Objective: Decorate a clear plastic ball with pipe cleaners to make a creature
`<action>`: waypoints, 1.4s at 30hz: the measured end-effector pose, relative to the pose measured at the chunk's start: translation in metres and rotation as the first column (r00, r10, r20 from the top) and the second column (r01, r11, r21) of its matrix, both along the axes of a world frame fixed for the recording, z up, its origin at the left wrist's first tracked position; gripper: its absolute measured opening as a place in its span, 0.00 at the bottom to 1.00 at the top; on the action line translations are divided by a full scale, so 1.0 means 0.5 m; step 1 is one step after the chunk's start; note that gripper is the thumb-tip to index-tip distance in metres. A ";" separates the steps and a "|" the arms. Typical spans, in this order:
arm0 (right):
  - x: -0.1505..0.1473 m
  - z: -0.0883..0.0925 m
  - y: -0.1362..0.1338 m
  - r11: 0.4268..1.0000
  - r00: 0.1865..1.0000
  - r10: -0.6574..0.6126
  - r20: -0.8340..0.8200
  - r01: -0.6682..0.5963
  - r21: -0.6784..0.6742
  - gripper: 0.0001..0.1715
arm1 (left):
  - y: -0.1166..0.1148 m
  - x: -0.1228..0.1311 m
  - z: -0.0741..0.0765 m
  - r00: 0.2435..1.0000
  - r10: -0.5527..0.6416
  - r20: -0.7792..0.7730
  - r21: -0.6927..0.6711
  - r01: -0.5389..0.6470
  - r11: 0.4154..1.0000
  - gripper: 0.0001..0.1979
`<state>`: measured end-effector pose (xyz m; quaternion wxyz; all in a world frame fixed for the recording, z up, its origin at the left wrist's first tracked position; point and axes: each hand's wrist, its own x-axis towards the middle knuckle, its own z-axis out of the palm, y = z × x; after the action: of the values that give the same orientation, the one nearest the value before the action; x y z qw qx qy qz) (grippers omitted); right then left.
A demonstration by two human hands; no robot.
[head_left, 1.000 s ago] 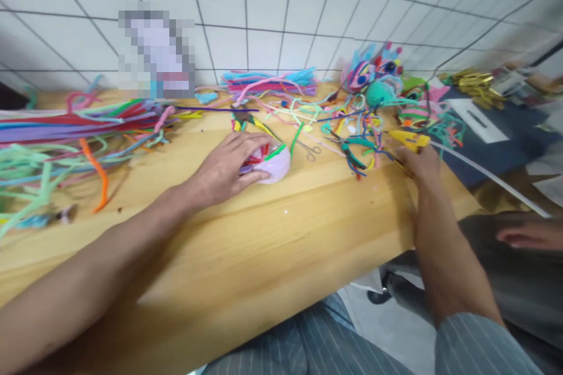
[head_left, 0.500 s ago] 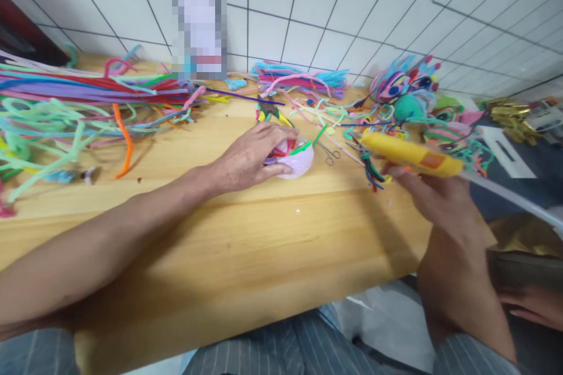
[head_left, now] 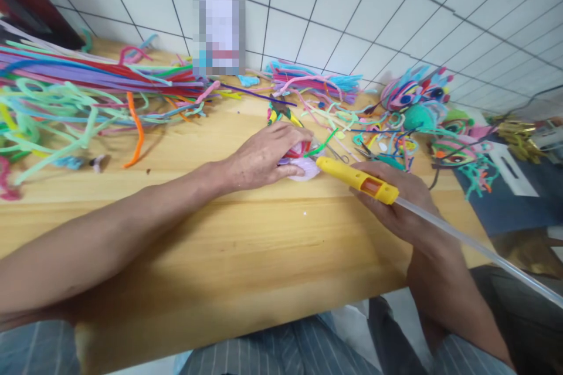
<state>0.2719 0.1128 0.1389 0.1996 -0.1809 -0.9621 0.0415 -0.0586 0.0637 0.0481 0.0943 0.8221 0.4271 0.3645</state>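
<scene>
My left hand (head_left: 268, 155) is closed on a rounded pale-purple craft piece (head_left: 307, 169) with red and white parts, resting on the wooden table. A green pipe cleaner (head_left: 326, 143) sticks out from it to the upper right. In my right hand (head_left: 396, 193) is a yellow hot glue gun (head_left: 356, 179) with a long clear glue stick (head_left: 475, 250) coming out of its back. Its tip is at the right side of the craft piece; whether it touches is unclear. Small scissors (head_left: 338, 154) lie just behind the tip. My fingers hide much of the craft piece.
Bundled pipe cleaners (head_left: 101, 79) and loose green ones (head_left: 65, 111) cover the left. Yellow-and-black pliers (head_left: 281, 110) lie beyond my left hand. Finished-looking pipe-cleaner figures (head_left: 417, 94) stand at the right rear, near a dark cord (head_left: 484, 135). A tiled wall (head_left: 299, 6) bounds the back.
My right hand has brought the glue gun leftward to the craft piece, from over the tools at the right. My left hand keeps its hold. The whole view has shifted slightly.
</scene>
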 end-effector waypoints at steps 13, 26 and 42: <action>-0.006 -0.002 0.007 0.998 0.997 -0.033 0.070 0.029 0.060 0.12 | 0.001 0.002 0.004 1.000 -0.025 -0.002 -0.013 0.025 1.000 0.28; -0.011 0.007 0.006 0.999 0.996 -0.030 0.087 0.032 -0.015 0.11 | 0.002 0.003 0.001 0.998 -0.053 -0.025 0.062 0.055 0.997 0.26; -0.016 0.014 0.011 1.000 0.999 0.016 0.050 -0.018 0.023 0.12 | 0.002 0.004 0.004 0.998 -0.056 0.000 0.043 0.056 0.998 0.26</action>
<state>0.2638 0.1182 0.1457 0.1775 -0.1713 -0.9687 0.0272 -0.0566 0.0646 0.0502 0.0871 0.8352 0.3961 0.3714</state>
